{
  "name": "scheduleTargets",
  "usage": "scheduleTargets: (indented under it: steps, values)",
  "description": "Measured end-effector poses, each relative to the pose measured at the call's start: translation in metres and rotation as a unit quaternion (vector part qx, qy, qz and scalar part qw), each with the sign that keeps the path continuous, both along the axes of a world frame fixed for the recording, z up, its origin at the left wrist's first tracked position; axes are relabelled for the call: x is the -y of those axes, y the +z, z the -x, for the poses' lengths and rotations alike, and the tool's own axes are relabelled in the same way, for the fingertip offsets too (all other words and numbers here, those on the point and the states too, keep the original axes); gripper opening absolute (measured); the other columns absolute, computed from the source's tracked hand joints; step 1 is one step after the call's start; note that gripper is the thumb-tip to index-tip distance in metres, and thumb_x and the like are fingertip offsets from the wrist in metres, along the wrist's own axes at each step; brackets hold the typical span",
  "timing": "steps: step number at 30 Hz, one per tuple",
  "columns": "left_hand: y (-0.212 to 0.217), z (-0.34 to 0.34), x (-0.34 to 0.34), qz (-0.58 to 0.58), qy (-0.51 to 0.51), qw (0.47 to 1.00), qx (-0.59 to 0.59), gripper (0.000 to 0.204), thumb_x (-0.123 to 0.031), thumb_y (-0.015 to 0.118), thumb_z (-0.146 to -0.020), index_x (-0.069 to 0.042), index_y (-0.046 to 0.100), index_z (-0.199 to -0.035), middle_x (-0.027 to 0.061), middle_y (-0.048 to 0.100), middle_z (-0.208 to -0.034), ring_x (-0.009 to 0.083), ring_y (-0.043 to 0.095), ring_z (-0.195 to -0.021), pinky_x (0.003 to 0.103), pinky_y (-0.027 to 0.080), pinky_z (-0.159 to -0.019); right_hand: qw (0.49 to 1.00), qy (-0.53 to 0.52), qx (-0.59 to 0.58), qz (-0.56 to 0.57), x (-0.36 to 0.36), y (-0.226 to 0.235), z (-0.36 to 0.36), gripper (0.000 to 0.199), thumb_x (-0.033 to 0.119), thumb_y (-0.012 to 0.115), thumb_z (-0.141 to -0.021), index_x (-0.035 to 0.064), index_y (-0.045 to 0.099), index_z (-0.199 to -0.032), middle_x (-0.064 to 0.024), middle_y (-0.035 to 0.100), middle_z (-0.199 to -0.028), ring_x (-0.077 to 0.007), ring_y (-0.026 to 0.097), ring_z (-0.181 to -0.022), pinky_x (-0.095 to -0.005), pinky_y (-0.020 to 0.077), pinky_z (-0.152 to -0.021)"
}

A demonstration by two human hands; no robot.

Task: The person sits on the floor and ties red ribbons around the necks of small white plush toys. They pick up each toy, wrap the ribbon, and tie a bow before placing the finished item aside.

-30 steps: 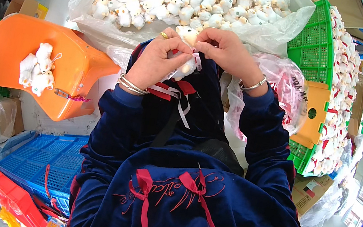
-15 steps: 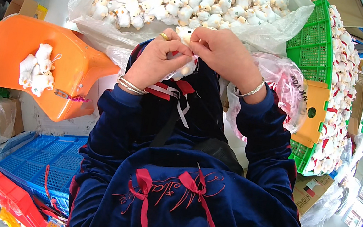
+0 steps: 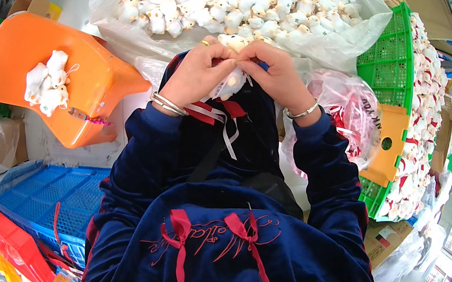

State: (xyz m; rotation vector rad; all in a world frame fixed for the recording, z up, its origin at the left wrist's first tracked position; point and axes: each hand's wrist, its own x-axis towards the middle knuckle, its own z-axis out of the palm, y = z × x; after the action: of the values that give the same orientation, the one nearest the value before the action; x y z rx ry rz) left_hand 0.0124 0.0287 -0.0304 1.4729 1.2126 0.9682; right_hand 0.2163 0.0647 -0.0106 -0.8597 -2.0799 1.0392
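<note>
With your left hand (image 3: 198, 73) and right hand (image 3: 274, 74) both closed in a grip on the small white plush toy (image 3: 231, 81) held over your lap, keep it steady and pinch close to the white ribbon (image 3: 228, 126) hanging beneath it.

White plush toy (image 3: 230, 81), orange stool (image 3: 84, 86), green crate (image 3: 393, 68), seemingly red-white ribbons (image 3: 215, 116).

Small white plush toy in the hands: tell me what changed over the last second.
Hardly anything: both hands, left hand and right hand, keep pinching the small white plush toy in the same spot. The three toys on the orange stool stayed put.
</note>
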Motion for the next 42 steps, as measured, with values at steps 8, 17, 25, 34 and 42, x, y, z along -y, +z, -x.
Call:
scheduleTargets:
  steps: [8,17,25,34,42]
  values:
    - [0.000,0.001,-0.005,0.007,-0.016,1.000,0.002,0.025,-0.019,0.068,-0.094,0.004,0.072,-0.100,0.0127,0.061,-0.097,0.0215,0.062,-0.088,0.031,0.050,-0.081,0.997,0.063,0.035,-0.008,-0.009,0.002,-0.012,0.007,0.007,0.069,-0.092,0.0009,0.070,-0.096,-0.0077,0.069,-0.091,-0.0206,0.063,-0.081,-0.0301,0.0500,-0.073]
    - [-0.004,0.001,-0.008,0.043,-0.028,0.998,0.028,0.024,-0.018,0.069,-0.094,0.005,0.071,-0.100,0.0118,0.060,-0.096,0.0204,0.062,-0.088,0.031,0.050,-0.081,0.994,0.021,0.100,0.041,-0.007,0.017,-0.007,0.007,0.006,0.070,-0.090,0.0013,0.067,-0.095,-0.0071,0.068,-0.083,-0.0182,0.062,-0.072,-0.0296,0.0503,-0.068]
    - [-0.001,0.003,-0.009,0.027,-0.030,0.999,0.000,0.024,-0.017,0.069,-0.094,0.005,0.070,-0.101,0.0118,0.061,-0.097,0.0201,0.061,-0.090,0.031,0.050,-0.082,0.996,0.015,0.088,-0.027,-0.006,0.017,0.000,0.010,0.008,0.069,-0.090,0.0018,0.065,-0.097,-0.0112,0.068,-0.079,-0.0267,0.066,-0.071,-0.0336,0.0520,-0.066]
    - [0.004,0.006,-0.008,0.040,-0.046,0.998,-0.004,0.026,-0.022,0.073,-0.092,0.001,0.075,-0.103,0.0101,0.061,-0.095,0.0185,0.061,-0.091,0.031,0.050,-0.082,0.995,0.026,0.087,-0.029,-0.007,0.017,-0.002,0.011,0.008,0.070,-0.090,0.0014,0.064,-0.097,-0.0122,0.069,-0.082,-0.0279,0.067,-0.074,-0.0345,0.0528,-0.067]
    - [0.001,0.003,-0.008,-0.005,-0.029,0.999,-0.022,0.023,-0.020,0.072,-0.095,0.002,0.072,-0.100,0.0013,0.056,-0.088,0.0091,0.054,-0.080,0.025,0.044,-0.072,0.997,0.029,0.063,0.044,-0.005,0.018,-0.006,0.015,0.002,0.068,-0.091,0.0014,0.062,-0.104,-0.0061,0.067,-0.088,-0.0157,0.065,-0.079,-0.0287,0.0522,-0.073]
